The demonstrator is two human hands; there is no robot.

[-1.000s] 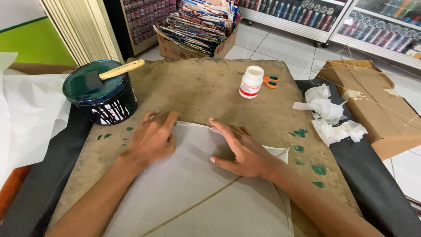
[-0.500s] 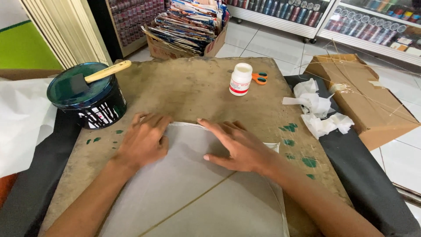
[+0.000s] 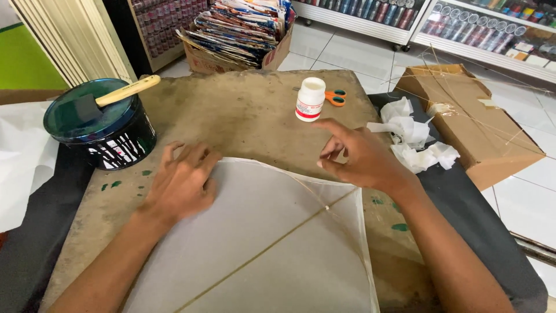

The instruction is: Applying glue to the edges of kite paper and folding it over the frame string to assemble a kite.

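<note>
Left hand (image 3: 182, 186) lies flat, fingers spread, pressing the top edge of the white paper kite (image 3: 272, 243). Right hand (image 3: 362, 159) hovers above it, fingers loosely curled, gripping nothing. The kite lies on a stained brown board (image 3: 243, 116) over tiled floor. Around: glue bottle (image 3: 310, 99), orange scissors (image 3: 335, 97), paint can (image 3: 104, 127), crumpled tissue (image 3: 414, 136), cardboard box (image 3: 472, 124).

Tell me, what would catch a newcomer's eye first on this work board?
Probably the big white paper sheet with thin crossed sticks, spread over the near half of the stained brown board. The left hand lies flat on its upper edge, and the right hand is lifted just above it. At the far left stands a dark paint can with a foam brush across its top.
</note>
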